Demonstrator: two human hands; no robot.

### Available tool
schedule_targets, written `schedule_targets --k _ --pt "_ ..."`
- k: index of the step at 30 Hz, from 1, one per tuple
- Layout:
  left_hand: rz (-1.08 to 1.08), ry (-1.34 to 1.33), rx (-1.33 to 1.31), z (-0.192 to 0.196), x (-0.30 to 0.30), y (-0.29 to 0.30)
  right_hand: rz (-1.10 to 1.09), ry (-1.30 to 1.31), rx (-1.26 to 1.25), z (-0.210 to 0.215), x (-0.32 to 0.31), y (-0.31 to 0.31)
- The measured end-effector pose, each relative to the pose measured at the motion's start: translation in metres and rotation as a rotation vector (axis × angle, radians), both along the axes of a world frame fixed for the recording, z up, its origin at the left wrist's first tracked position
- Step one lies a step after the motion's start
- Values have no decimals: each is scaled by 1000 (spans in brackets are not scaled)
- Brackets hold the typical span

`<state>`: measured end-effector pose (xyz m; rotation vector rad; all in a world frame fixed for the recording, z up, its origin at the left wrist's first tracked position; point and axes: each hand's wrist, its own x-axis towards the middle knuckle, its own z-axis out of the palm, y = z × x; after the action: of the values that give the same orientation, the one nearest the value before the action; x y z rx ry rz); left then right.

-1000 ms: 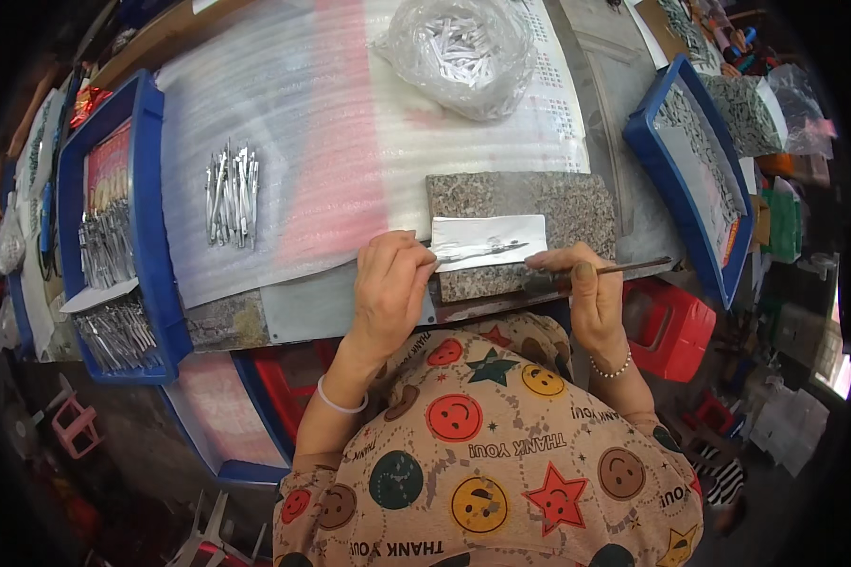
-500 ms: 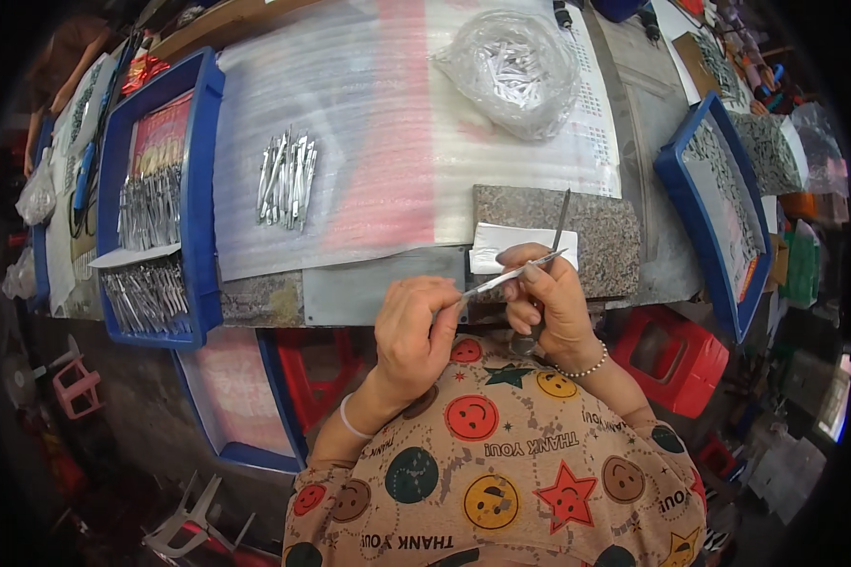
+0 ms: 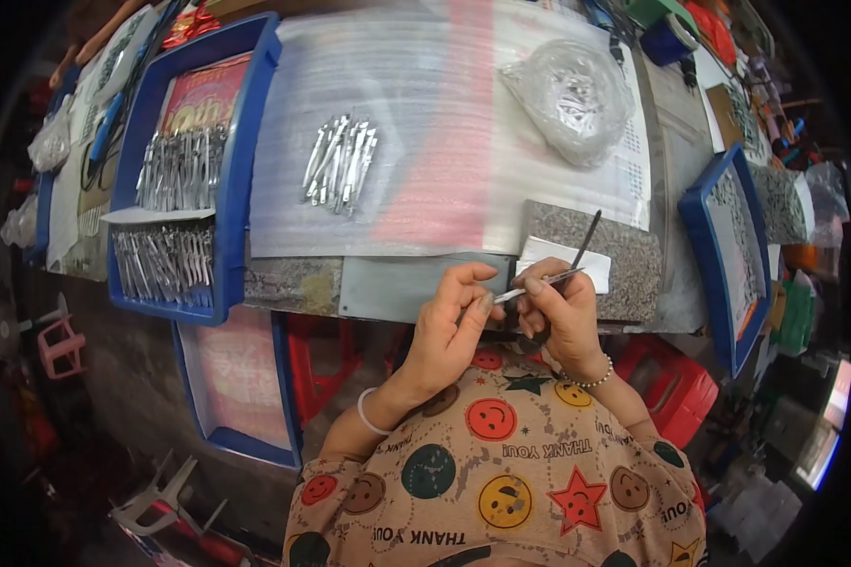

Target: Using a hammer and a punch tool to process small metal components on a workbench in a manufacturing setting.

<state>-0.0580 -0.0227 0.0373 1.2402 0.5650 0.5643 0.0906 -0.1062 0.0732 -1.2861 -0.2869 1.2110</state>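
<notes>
A slim silver metal piece point(image 3: 510, 295) slants between my two hands, just above the table's near edge. My left hand point(image 3: 447, 333) is closed at its left end, thumb and a fingertip against it, index finger raised. My right hand point(image 3: 572, 319) pinches the same piece farther along between thumb and finger. Held in that hand too is a thin, dark, pointed file-like tool point(image 3: 588, 236), its tip up and to the right; its lower part is hidden by the fingers. Behind the hands, a folded white paper pad point(image 3: 539, 251) lies on a speckled stone slab point(image 3: 624, 288).
Similar silver pieces point(image 3: 342, 163) lie loosely piled on the foam sheet point(image 3: 435, 104). A clear plastic bag point(image 3: 577, 99) of silver parts is at the back right. Blue trays stand left point(image 3: 239, 189) and right point(image 3: 700, 222). A red stool point(image 3: 676, 392) is below the table.
The view has shifted, so the table things appear farther right. My left hand's fingers have spread and moved closer to my right hand along the silver piece.
</notes>
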Motion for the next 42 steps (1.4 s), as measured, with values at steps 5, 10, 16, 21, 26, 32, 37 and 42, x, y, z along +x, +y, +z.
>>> schedule_targets --k 5,10,16,21,26,32,37,42 --pt "-39 81 59 13 -5 5 17 14 8 0 -2 7" --pt "-5 98 379 12 4 5 -53 0 -8 0 9 -2" --pt "63 106 759 2 36 6 -239 -29 -13 4 26 -20" --pt "129 91 899 -11 60 5 -441 -220 67 -7 58 -58" --pt "102 159 1028 -23 68 0 -376 -718 228 4 60 -58" --pt "79 236 1143 -19 67 0 66 -1039 79 13 42 -32" --pt "14 283 1120 -14 67 -2 236 -1197 86 2 44 -21" --pt "18 291 1136 -19 63 -3 140 -1154 96 30 41 -44"
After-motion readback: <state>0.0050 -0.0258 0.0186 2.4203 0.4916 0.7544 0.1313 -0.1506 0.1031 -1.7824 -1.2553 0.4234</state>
